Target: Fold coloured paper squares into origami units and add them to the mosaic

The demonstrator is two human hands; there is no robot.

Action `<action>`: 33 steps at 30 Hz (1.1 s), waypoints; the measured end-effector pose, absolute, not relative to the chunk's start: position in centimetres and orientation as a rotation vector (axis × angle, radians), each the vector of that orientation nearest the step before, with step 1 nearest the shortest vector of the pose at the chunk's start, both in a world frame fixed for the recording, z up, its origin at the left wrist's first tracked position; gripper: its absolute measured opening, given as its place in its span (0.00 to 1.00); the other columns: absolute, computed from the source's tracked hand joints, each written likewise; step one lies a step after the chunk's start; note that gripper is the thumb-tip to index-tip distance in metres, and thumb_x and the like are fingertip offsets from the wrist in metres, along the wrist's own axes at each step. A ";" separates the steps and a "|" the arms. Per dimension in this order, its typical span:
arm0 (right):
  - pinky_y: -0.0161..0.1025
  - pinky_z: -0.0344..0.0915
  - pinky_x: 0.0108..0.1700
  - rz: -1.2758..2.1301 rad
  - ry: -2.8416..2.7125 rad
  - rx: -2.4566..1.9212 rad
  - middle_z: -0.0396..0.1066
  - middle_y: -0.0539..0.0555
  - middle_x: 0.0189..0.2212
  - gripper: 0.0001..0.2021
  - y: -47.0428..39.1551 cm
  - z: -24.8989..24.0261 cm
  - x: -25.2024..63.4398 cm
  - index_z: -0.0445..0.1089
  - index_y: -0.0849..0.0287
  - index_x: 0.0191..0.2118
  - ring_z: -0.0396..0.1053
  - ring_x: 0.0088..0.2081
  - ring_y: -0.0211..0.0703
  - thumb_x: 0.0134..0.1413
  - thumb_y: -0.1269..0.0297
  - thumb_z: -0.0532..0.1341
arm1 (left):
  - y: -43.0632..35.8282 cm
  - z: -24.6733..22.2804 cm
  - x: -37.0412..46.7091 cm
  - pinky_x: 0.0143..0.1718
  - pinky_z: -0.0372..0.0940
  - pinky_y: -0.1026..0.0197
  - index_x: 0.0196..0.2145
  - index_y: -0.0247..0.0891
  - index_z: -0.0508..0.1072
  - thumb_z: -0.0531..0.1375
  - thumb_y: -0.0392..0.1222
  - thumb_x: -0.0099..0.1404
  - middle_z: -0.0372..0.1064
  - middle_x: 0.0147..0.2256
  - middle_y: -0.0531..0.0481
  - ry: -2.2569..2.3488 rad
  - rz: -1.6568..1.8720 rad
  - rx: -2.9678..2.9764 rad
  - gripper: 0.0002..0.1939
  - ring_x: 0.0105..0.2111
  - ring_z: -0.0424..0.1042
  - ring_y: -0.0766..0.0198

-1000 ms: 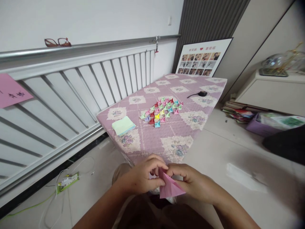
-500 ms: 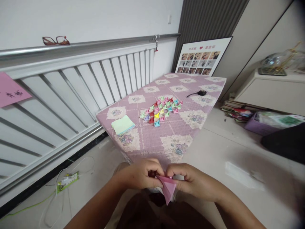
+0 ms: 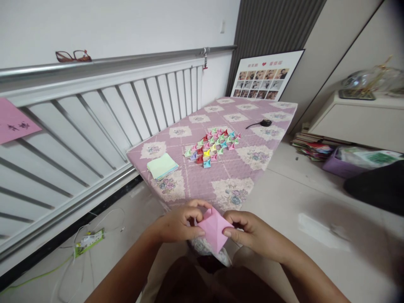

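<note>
Upper left: we note eyeglasses (image 3: 86,57) on a metal pipe (image 3: 132,57) above a white radiator (image 3: 126,110). Upper right: we log a photo board (image 3: 268,75), upright. Right: we see a purple bin (image 3: 341,166) beside stacked papers (image 3: 311,145). Lower left: power strip (image 3: 90,240), on floor.

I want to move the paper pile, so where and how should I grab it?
Pinch the near edge of the paper pile, thumb on top, coming from your side of the table. It lies flat, and its layers show along that edge. I'd free your left hand from the pink paper first.
</note>
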State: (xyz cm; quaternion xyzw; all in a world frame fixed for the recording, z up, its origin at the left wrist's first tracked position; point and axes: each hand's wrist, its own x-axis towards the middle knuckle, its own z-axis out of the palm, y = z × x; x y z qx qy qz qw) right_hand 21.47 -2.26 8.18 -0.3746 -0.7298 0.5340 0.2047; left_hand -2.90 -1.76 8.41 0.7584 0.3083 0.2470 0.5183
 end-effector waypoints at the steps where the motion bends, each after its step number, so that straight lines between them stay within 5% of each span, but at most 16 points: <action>1: 0.33 0.53 0.30 1.464 -1.996 -1.072 0.56 0.46 0.23 0.15 -2.3 8.0 21.4 0.61 0.59 0.24 0.54 0.27 0.35 0.55 0.53 0.58 | -1.8 8.3 -3.0 0.49 0.60 0.57 0.26 0.36 0.65 0.62 0.34 0.56 0.59 0.55 0.41 0.772 0.604 1.812 0.07 0.54 0.61 0.54; 5: 0.32 0.54 0.28 1.342 -1.860 -1.187 0.58 0.46 0.21 0.15 -2.5 7.4 20.8 0.61 0.59 0.22 0.55 0.26 0.35 0.52 0.54 0.60 | -1.9 6.7 -2.7 0.49 0.59 0.57 0.28 0.36 0.66 0.60 0.33 0.56 0.62 0.53 0.42 0.860 0.708 1.720 0.05 0.53 0.62 0.54; 9: 0.32 0.53 0.27 1.109 -1.841 -1.280 0.57 0.46 0.19 0.15 -2.9 6.8 20.3 0.59 0.58 0.20 0.55 0.24 0.34 0.51 0.56 0.58 | -2.4 4.4 -1.2 0.32 0.59 0.66 0.31 0.37 0.64 0.58 0.35 0.58 0.67 0.31 0.52 0.930 0.829 1.379 0.04 0.31 0.66 0.67; 15: 0.32 0.55 0.27 0.879 -1.848 -1.296 0.59 0.47 0.19 0.15 -3.3 5.6 19.8 0.59 0.58 0.20 0.57 0.24 0.35 0.53 0.58 0.56 | -4.1 2.9 2.1 0.35 0.61 0.64 0.54 0.39 0.60 0.62 0.36 0.56 0.69 0.39 0.49 0.946 1.125 0.885 0.28 0.33 0.66 0.66; 24: 0.34 0.58 0.30 0.891 -1.813 -1.296 0.63 0.48 0.21 0.15 -4.2 4.1 19.4 0.60 0.57 0.22 0.62 0.25 0.37 0.57 0.57 0.55 | -6.1 0.8 4.5 0.29 0.59 0.65 0.40 0.31 0.74 0.65 0.50 0.56 0.69 0.31 0.47 0.974 1.067 0.781 0.20 0.26 0.64 0.69; 33: 0.35 0.60 0.31 1.009 -1.564 -1.350 0.64 0.48 0.24 0.11 -4.3 3.1 19.3 0.62 0.55 0.31 0.63 0.27 0.39 0.53 0.54 0.59 | -6.1 0.9 4.8 0.28 0.58 0.65 0.34 0.32 0.75 0.62 0.47 0.57 0.65 0.24 0.52 1.122 1.123 0.855 0.14 0.24 0.60 0.69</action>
